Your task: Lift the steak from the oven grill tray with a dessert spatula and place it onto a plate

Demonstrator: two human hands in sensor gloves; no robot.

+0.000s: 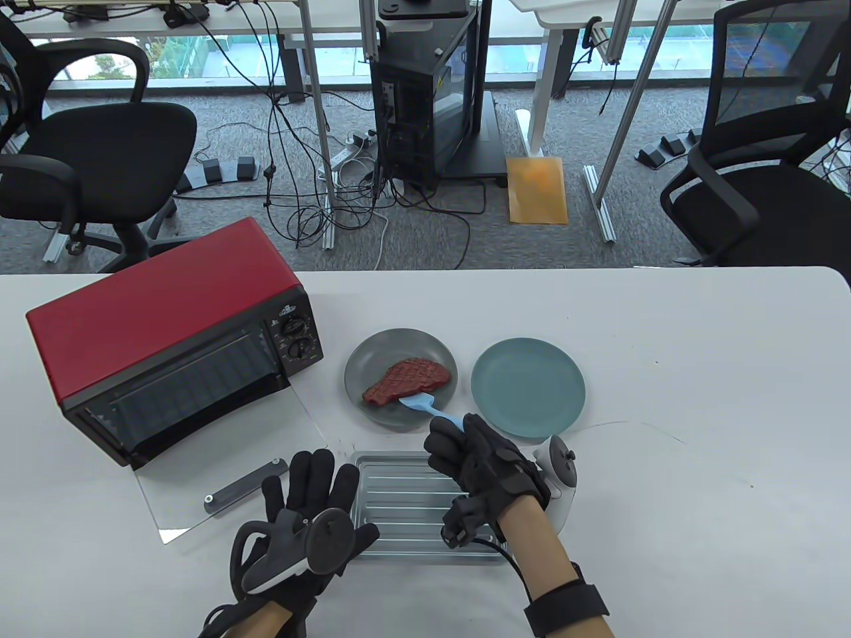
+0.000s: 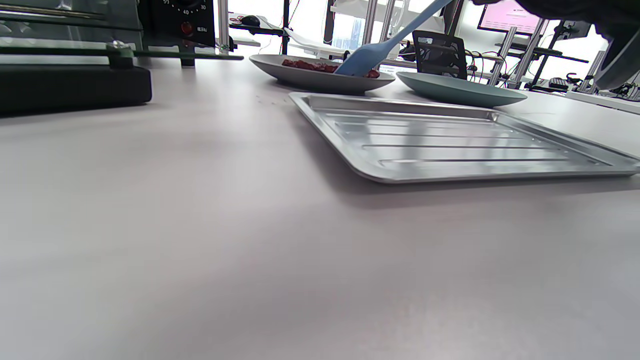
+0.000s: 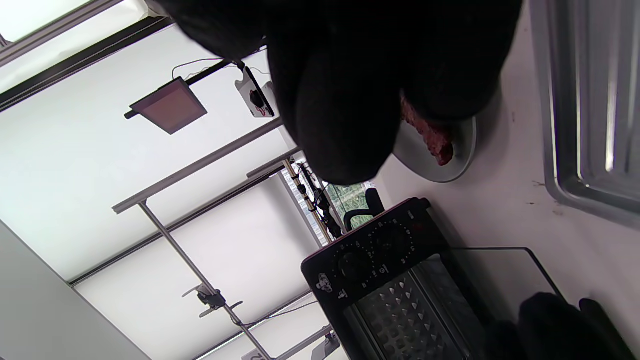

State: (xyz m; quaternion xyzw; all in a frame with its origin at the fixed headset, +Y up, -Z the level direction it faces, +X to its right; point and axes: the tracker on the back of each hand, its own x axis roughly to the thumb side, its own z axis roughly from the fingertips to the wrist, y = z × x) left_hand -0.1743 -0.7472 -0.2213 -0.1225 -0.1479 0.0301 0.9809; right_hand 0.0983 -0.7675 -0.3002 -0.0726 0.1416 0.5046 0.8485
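Observation:
A red-brown steak point(image 1: 407, 381) lies on the grey plate point(image 1: 372, 359) in the middle of the table. My right hand point(image 1: 473, 452) grips the handle of a light blue dessert spatula point(image 1: 420, 404); its blade rests on the plate against the steak's near edge. The steel grill tray point(image 1: 405, 505) lies bare below the plate. My left hand point(image 1: 312, 495) rests flat on the table with fingers spread, its fingertips at the tray's left rim. In the left wrist view the spatula point(image 2: 380, 47) slants down onto the plate point(image 2: 320, 75). The right wrist view shows the steak point(image 3: 432, 137) past dark glove fingers.
A teal plate point(image 1: 528, 387) sits right of the grey one. A red toaster oven point(image 1: 166, 339) stands at the left, its glass door point(image 1: 226, 458) folded down flat onto the table beside my left hand. Office chairs, cables and desk legs lie beyond the table.

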